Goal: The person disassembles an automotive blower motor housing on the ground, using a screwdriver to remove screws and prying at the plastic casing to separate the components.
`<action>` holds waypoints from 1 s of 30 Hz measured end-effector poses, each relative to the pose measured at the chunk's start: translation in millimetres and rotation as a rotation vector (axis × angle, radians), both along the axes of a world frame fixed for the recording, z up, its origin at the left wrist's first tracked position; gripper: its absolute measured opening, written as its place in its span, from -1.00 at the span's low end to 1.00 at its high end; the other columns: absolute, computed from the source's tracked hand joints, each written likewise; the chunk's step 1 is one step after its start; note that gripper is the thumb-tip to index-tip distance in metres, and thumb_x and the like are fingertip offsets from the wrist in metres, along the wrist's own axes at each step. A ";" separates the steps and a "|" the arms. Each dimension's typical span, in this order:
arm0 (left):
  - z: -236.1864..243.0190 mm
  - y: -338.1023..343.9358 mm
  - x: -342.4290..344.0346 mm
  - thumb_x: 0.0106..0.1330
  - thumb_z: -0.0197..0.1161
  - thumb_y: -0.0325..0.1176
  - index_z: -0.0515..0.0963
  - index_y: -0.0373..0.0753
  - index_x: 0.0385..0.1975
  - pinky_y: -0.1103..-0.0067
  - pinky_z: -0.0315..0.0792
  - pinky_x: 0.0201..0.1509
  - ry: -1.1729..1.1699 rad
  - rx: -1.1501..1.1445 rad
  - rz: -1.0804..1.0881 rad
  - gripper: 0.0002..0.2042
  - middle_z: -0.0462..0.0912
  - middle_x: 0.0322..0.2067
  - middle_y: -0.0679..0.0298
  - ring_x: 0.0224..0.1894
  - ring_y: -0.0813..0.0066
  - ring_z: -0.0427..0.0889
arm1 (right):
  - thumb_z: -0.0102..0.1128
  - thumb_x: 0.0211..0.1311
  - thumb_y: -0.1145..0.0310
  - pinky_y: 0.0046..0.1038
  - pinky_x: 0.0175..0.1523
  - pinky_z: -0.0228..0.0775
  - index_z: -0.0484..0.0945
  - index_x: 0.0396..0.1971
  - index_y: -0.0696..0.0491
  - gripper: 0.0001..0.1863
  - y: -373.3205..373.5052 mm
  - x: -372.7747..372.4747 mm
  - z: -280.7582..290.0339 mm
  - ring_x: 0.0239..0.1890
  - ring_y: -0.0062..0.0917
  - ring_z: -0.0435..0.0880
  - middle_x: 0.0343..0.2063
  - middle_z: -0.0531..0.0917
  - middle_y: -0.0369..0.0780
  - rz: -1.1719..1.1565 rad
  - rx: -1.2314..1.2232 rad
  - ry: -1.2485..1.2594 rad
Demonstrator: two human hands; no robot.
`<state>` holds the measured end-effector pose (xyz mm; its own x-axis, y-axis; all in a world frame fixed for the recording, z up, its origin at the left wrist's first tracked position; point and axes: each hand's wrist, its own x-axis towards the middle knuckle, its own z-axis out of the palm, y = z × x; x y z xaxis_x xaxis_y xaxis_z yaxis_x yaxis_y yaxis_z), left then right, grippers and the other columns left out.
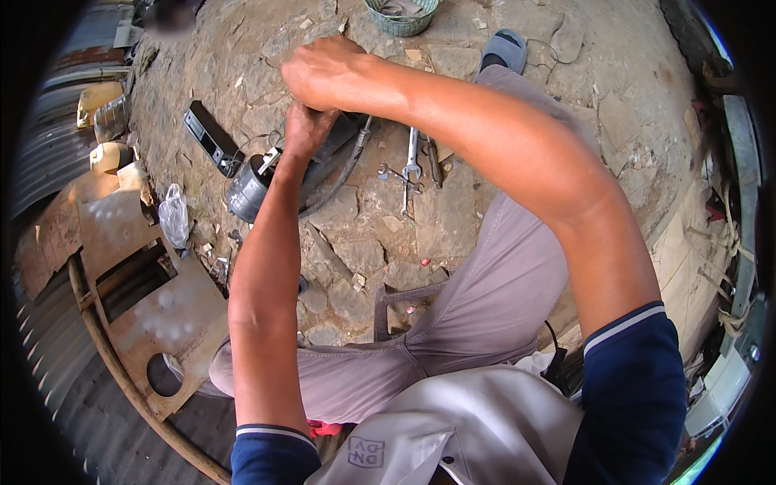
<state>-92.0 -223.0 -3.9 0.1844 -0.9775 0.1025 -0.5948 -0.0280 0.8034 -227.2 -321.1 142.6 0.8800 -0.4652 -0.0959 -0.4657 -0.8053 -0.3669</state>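
My right hand [322,74] is curled closed out in front of me, and whatever it grips is hidden by the hand itself. Just below it, touching it, is my left hand [309,128], its fingers mostly covered from sight. Under both hands a dark machine [333,144] lies on the stone ground, largely screened by my left forearm. A black cylindrical part [246,194] shows left of that forearm. From the machine a dark hose [349,168] with a metal end curves along its right side.
An open-ended wrench [412,153], a smaller wrench [405,194] and a dark-handled tool [435,163] lie right of the machine. A black panel [212,139] rests at left. A green basket [402,23] stands far ahead. Rusty sheet metal [174,311] and a plastic bag [173,217] are at left.
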 end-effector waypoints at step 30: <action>10.3 1.8 -6.7 0.25 0.48 -0.22 0.58 -0.31 0.04 0.33 0.53 0.06 -0.041 0.025 0.003 -0.57 0.73 -0.06 0.04 0.01 0.21 0.72 | 0.26 0.23 0.34 -0.16 0.13 0.55 0.58 0.13 0.04 -0.56 0.6 5.9 8.0 0.11 -0.16 0.66 0.00 0.70 -0.07 0.080 0.123 0.154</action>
<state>-98.6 -221.3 6.4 0.1835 -0.9793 0.0851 -0.6267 -0.0499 0.7776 -221.3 -320.5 150.6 0.8843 -0.3706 -0.2841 -0.4601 -0.7956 -0.3942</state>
